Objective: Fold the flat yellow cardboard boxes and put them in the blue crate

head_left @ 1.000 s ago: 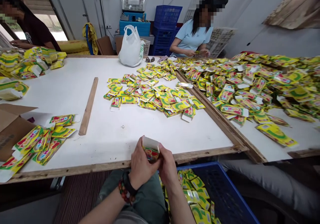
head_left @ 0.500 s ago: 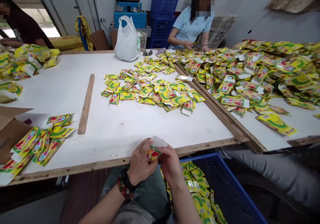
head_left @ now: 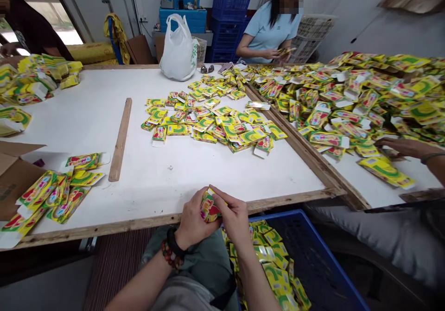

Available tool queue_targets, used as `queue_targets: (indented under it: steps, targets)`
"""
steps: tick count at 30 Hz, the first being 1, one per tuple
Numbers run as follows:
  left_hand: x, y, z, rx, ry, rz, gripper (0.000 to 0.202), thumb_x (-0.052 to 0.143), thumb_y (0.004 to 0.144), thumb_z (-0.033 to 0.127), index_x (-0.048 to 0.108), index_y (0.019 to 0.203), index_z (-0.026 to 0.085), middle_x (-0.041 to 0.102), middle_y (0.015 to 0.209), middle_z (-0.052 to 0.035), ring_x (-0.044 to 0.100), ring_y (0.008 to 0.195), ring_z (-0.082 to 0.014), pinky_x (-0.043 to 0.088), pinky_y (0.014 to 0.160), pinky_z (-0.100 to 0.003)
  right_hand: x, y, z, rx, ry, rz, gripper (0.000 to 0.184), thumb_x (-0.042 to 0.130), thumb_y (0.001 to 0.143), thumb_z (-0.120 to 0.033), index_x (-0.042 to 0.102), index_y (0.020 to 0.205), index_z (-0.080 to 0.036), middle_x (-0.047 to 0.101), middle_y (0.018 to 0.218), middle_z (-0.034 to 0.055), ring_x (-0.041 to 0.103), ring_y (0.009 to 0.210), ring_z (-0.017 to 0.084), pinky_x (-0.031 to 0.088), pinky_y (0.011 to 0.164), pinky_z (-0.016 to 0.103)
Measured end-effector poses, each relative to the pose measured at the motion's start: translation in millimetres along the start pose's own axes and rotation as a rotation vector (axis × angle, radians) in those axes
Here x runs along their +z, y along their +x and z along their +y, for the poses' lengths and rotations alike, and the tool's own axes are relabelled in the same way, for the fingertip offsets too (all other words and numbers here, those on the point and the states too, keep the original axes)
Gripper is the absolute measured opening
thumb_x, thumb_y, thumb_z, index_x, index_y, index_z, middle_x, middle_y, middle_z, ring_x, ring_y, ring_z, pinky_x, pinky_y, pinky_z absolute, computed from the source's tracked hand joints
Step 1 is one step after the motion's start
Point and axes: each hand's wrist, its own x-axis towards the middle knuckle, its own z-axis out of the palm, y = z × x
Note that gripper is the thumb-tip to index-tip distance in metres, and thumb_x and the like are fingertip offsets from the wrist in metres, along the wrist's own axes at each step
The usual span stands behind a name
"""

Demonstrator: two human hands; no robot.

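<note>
Carton (head_left: pixel 207 206) stood clamped just off the surface (head_left: pixel 174 172) edge, left grip (head_left: pixel 191 219) cupping it from the left, right grip (head_left: pixel 233 212) pinching its top.

The carton (head_left: pixel 208 206) is yellow with red and green print, as are the flat cartons (head_left: pixel 215 125) at one o'clock. The table (head_left: pixel 194 167) is white. At five o'clock the crate (head_left: pixel 313 255) is blue. At twelve the bag (head_left: pixel 179 47) is white. At ten the stick (head_left: pixel 120 139) is pale tan. At nine the box (head_left: pixel 14 181) is brown.
</note>
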Motion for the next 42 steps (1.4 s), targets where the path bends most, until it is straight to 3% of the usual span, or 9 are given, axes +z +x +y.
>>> queue_targets:
  steps: [5, 9, 13, 17, 22, 26, 33, 38, 42]
  targets:
    - [-9.1, 4, 0, -0.044, -0.066, -0.073, 0.074, 0.072, 0.063, 0.018, 0.042, 0.131, 0.018, 0.061, 0.118, -0.0084, 0.061, 0.103, -0.0227, 0.05, 0.093, -0.037, -4, -4, 2, -0.115, -0.102, -0.202, 0.042, 0.069, 0.076, -0.033, 0.068, 0.116, -0.022, 0.07, 0.11, 0.0035, 0.066, 0.094, 0.021, 0.053, 0.085, 0.032]
    - [-22.9, 4, -1, -0.035, -0.166, -0.224, 0.112, 0.088, 0.052, 0.028, 0.025, 0.145, 0.021, 0.041, 0.142, -0.0136, 0.049, 0.124, -0.0278, 0.042, 0.105, -0.041, -12, 0, 9, 0.064, 0.178, -0.036, 0.062, 0.072, 0.074, -0.04, 0.058, 0.13, -0.02, 0.073, 0.093, 0.0043, 0.065, 0.073, 0.016, 0.055, 0.067, 0.028]
    - [-19.7, 1, 0, -0.058, -0.208, -0.176, 0.082, 0.08, 0.065, 0.024, 0.041, 0.137, 0.019, 0.05, 0.136, -0.0115, 0.052, 0.122, -0.0257, 0.043, 0.105, -0.04, -9, 5, 10, 0.093, 0.3, 0.051, 0.078, 0.073, 0.073, -0.04, 0.042, 0.142, -0.021, 0.071, 0.085, 0.0016, 0.06, 0.062, 0.011, 0.053, 0.06, 0.024]
    - [-3.8, 0, 5, -0.057, -0.228, -0.12, 0.066, 0.067, 0.07, 0.011, 0.047, 0.132, 0.019, 0.058, 0.127, -0.0089, 0.058, 0.113, -0.0229, 0.046, 0.103, -0.039, -8, -4, 1, -0.05, 0.136, 0.155, 0.057, 0.072, 0.072, -0.038, 0.061, 0.126, -0.021, 0.071, 0.099, 0.0021, 0.061, 0.075, 0.014, 0.053, 0.069, 0.027]
    - [-1.4, -3, 17, 0.035, -0.093, -0.33, 0.077, 0.08, 0.066, 0.028, 0.046, 0.135, 0.027, 0.047, 0.139, -0.0087, 0.044, 0.128, -0.0282, 0.04, 0.108, -0.046, -71, -26, -7, -0.091, -0.29, 0.206, 0.034, 0.073, 0.066, -0.039, 0.076, 0.097, -0.027, 0.072, 0.075, 0.0046, 0.059, 0.058, 0.023, 0.05, 0.061, 0.039]
    - [-10.2, 0, 16, 0.03, -0.039, -0.282, 0.056, 0.064, 0.083, 0.034, 0.044, 0.136, 0.032, 0.042, 0.142, -0.0082, 0.042, 0.13, -0.0252, 0.045, 0.104, -0.042, -138, -4, -11, -0.042, -0.737, 0.292, 0.029, 0.074, 0.059, -0.033, 0.079, 0.086, -0.024, 0.07, 0.066, 0.0103, 0.062, 0.057, 0.031, 0.048, 0.062, 0.045]
    - [-22.0, 17, -13, 0.06, 0.01, -0.159, 0.031, 0.057, 0.086, 0.027, 0.058, 0.117, 0.022, 0.061, 0.116, -0.0087, 0.058, 0.104, -0.0199, 0.052, 0.087, -0.036, -167, 56, -14, -0.044, -0.684, 0.43, 0.029, 0.06, 0.072, -0.022, 0.075, 0.095, -0.012, 0.072, 0.074, 0.01, 0.067, 0.071, 0.025, 0.052, 0.075, 0.04]
    - [-23.7, 22, -19, 0.04, 0.035, -0.112, 0.029, 0.059, 0.086, 0.033, 0.06, 0.11, 0.017, 0.065, 0.108, -0.0075, 0.063, 0.087, -0.0152, 0.052, 0.082, -0.031, -218, -14, 1, -0.025, -0.431, 0.621, 0.019, 0.065, 0.071, -0.018, 0.075, 0.086, -0.012, 0.071, 0.071, 0.0072, 0.067, 0.063, 0.018, 0.055, 0.066, 0.033]
    - [-20.6, 27, -21, 0.113, 0.051, -0.081, 0.031, 0.062, 0.082, 0.034, 0.062, 0.107, 0.016, 0.067, 0.102, -0.0071, 0.065, 0.086, -0.0157, 0.053, 0.081, -0.031, -265, -99, 40, 0.271, -0.386, 0.798, 0.018, 0.067, 0.069, -0.012, 0.074, 0.085, -0.013, 0.07, 0.067, 0.005, 0.065, 0.058, 0.015, 0.054, 0.062, 0.029]
